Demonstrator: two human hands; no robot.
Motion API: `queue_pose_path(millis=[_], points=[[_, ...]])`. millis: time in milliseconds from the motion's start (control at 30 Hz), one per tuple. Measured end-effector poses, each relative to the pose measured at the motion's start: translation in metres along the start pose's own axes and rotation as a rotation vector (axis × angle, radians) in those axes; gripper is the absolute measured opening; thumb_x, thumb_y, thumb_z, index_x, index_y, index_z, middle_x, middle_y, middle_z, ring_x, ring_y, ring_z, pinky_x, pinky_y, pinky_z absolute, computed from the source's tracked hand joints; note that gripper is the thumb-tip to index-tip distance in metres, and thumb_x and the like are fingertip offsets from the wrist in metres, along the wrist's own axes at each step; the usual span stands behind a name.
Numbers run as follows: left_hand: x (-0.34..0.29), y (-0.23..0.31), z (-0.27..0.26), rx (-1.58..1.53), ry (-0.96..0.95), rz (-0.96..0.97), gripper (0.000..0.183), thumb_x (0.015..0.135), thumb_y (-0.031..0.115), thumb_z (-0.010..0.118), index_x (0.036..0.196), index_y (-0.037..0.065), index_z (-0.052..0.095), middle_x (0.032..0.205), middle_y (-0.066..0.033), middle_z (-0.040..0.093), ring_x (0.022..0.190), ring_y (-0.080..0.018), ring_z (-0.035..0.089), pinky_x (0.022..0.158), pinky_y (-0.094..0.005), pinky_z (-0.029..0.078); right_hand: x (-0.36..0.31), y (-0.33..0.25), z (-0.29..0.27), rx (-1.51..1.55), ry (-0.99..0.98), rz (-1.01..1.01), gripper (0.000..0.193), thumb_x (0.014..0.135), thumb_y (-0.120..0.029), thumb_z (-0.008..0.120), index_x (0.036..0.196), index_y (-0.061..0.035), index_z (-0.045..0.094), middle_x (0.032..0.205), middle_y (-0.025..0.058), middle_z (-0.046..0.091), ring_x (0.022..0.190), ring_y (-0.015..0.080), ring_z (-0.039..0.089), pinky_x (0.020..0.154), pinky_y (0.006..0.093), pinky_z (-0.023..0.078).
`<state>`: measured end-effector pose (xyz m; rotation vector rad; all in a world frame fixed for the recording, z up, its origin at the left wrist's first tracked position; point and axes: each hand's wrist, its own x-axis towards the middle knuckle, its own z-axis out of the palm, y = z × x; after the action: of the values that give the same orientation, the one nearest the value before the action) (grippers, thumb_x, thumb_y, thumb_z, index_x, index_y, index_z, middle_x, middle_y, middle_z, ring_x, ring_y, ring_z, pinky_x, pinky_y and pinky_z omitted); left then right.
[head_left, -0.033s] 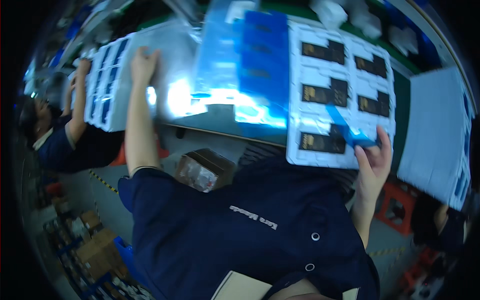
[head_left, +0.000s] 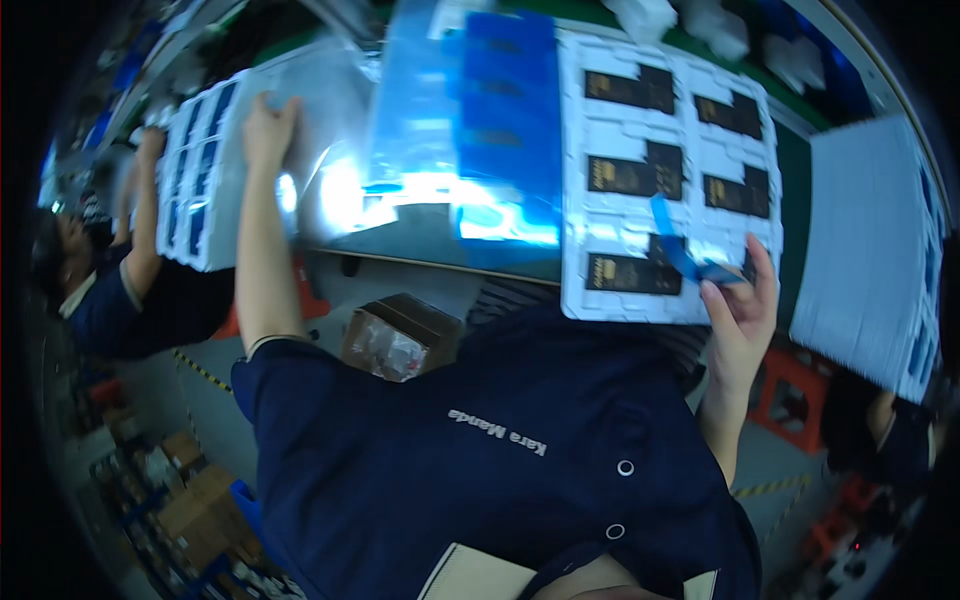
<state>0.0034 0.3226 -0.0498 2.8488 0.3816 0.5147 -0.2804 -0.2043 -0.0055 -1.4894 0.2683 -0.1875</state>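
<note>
My right hand [head_left: 740, 315] is closed in a pinch on a narrow strip of blue film [head_left: 678, 250]. The strip's free end curls over a white moulded tray [head_left: 575, 305], whose pockets hold several flat black parts with gold print [head_left: 635, 176]. The lower right pocket is partly hidden by my fingers and the film. Far to the left, my left hand [head_left: 268, 135] lies over a shiny clear sheet [head_left: 325, 110], thumb and forefinger apart. Its other fingers are hard to make out.
Blue film sheets [head_left: 508, 130] lie left of the tray. A stack of white trays [head_left: 865, 250] stands at the right. At the left, another person [head_left: 150, 290] works beside trays with dark blue parts [head_left: 200, 170]. A cardboard box [head_left: 405, 335] sits below the table edge.
The whole scene has shifted slightly left and up in the view. The blue film strip, straighter before, now bends more, with its free end standing more upright. Both hands keep nearly the same places.
</note>
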Motion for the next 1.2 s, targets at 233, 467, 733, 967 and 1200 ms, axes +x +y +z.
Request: queue_pose_path(millis=[233,467,733,967,1200], points=[[-0.109,0.123,-0.063,-0.221,0.158,0.653,0.037,0.082,0.022,0.067,0.111,0.001,0.059,0.113,-0.0179,0.059,0.103,-0.0359,0.056,0.087,-0.0438,0.045,0.003,0.009,-0.008,-0.314,-0.093,-0.307,0.016,0.08,0.007,0.062,0.095,0.0042,0.066,0.103,0.0122,0.062,0.096,0.0169,0.059,0.083,0.0273,0.047],[-0.272,0.214,-0.059,-0.486,-0.398,0.976,0.073,0.062,0.051,0.077,0.112,0.003,0.056,0.129,-0.0138,0.053,0.123,-0.0315,0.047,0.103,-0.0497,0.031,0.014,0.022,-0.004,-0.068,-0.049,0.066,0.025,0.081,0.005,0.064,0.106,0.0067,0.061,0.089,0.0073,0.065,0.074,0.0074,0.06,0.064,0.0172,0.047],[-0.278,0.217,-0.05,-0.521,-0.405,0.932,0.066,0.06,0.047,0.08,0.103,0.003,0.058,0.129,-0.0152,0.053,0.122,-0.0307,0.049,0.103,-0.0471,0.034,0.017,0.023,0.002,-0.099,-0.077,0.121,0.026,0.079,0.007,0.067,0.104,0.0085,0.061,0.082,0.0066,0.066,0.069,0.0041,0.058,0.06,0.0141,0.043],[-0.276,0.22,-0.05,-0.546,-0.411,0.939,0.058,0.059,0.042,0.081,0.096,0.003,0.06,0.128,-0.0177,0.053,0.121,-0.0318,0.05,0.099,-0.0469,0.039,0.015,0.023,0.003,-0.119,-0.069,0.106,0.024,0.079,0.006,0.067,0.102,0.0084,0.061,0.082,0.0063,0.066,0.069,0.0036,0.058,0.06,0.014,0.043],[-0.279,0.223,-0.053,-0.511,-0.44,0.979,0.05,0.059,0.037,0.081,0.096,0.008,0.063,0.133,-0.0166,0.048,0.123,-0.037,0.044,0.096,-0.0502,0.041,0.014,0.022,0.004,-0.125,-0.079,0.094,0.023,0.08,0.005,0.067,0.102,0.0077,0.062,0.08,0.0058,0.066,0.068,0.0034,0.058,0.061,0.0143,0.044]])
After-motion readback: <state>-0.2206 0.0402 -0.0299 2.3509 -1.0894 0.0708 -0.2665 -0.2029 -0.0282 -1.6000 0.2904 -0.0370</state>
